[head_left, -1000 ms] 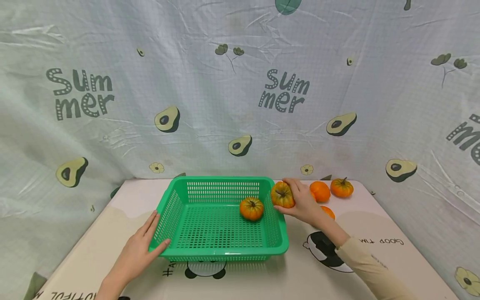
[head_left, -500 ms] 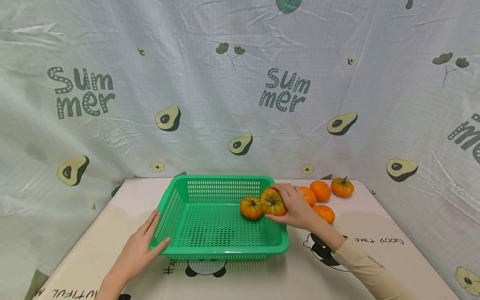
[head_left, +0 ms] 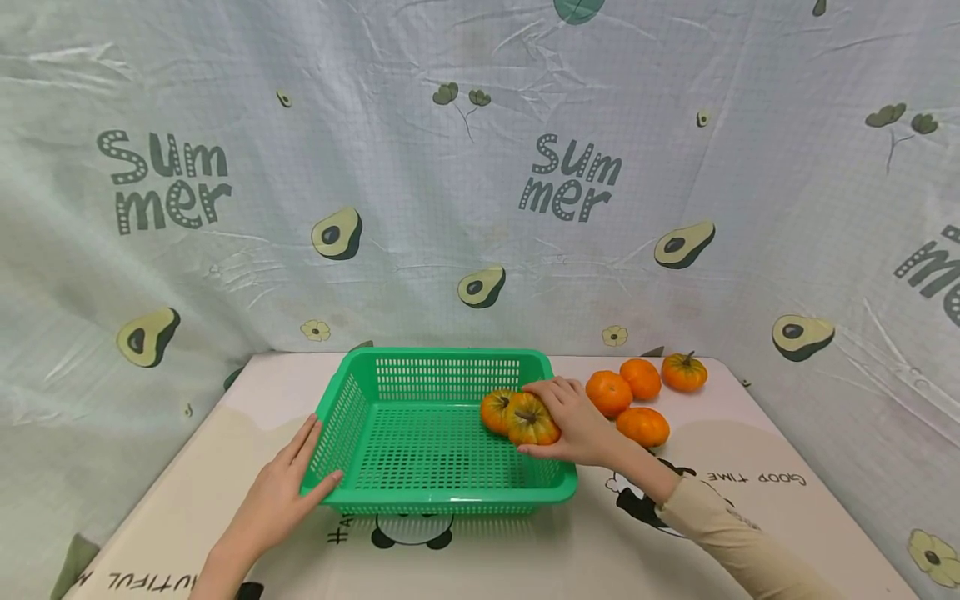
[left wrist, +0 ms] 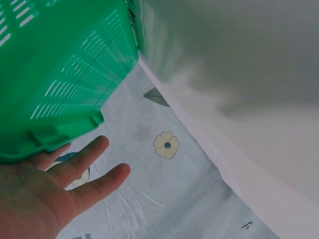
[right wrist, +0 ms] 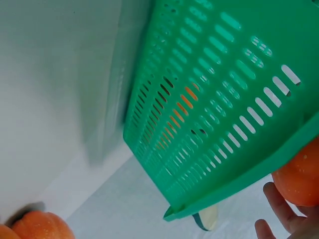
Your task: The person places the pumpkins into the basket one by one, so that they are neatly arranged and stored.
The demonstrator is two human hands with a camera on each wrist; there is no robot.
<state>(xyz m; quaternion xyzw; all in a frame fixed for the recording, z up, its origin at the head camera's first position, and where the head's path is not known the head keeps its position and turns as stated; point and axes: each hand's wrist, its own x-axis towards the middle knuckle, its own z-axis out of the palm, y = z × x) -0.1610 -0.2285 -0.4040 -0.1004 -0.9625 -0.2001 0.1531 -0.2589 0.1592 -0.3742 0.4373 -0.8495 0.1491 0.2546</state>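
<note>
In the head view, my right hand (head_left: 576,427) grips a small orange-green pumpkin (head_left: 533,422) inside the right part of a green plastic basket (head_left: 450,497). A similar pumpkin (head_left: 492,408) sits in the basket just left of it, partly covered by the held one. The right wrist view catches the held pumpkin (right wrist: 302,177) above the basket rim, fingertips (right wrist: 279,204) against it. At the basket's left side rests my left hand (head_left: 273,498), its fingers extended along the rim and its thumb over the front corner. Spread fingers (left wrist: 97,191) show in the left wrist view.
Right of the basket lie several more pumpkins on the table: one orange (head_left: 609,393), one behind it (head_left: 641,379), one nearer (head_left: 643,427), and a stemmed one (head_left: 684,372) at the far right. A printed curtain (head_left: 405,183) hangs behind the table.
My right hand has carried the pumpkin from over the basket's right rim leftward and down into the basket, beside the other pumpkin. The left hand stays at the basket's left side.
</note>
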